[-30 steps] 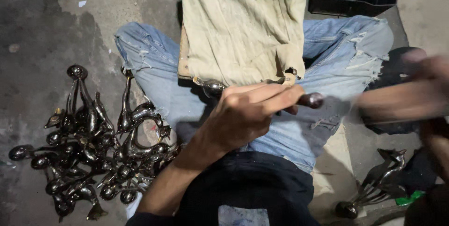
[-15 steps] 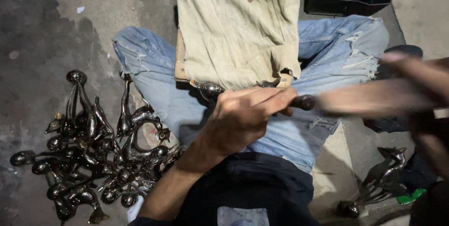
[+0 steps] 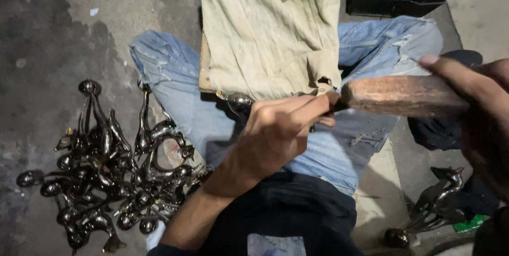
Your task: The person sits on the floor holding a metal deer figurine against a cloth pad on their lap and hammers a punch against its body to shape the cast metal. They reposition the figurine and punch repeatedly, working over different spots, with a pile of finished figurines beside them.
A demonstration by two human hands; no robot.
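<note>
While the left hand (image 3: 275, 134) pinches a small shiny metal piece (image 3: 237, 99) against the cloth-draped board's (image 3: 270, 28) lower edge over faded jeans | right hand (image 3: 485, 113) wraps a worn, reddish wooden handle (image 3: 403, 95), its tip at the left fingertips | glossy dark curved castings (image 3: 106, 166) heaped on rough concrete, left | two more castings (image 3: 429, 208) lie right.

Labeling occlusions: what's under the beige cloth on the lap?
Under the beige cloth a wooden board edge shows at its left, resting on the jeans. A shiny metal piece pokes out by the left hand. The rest is covered.
</note>
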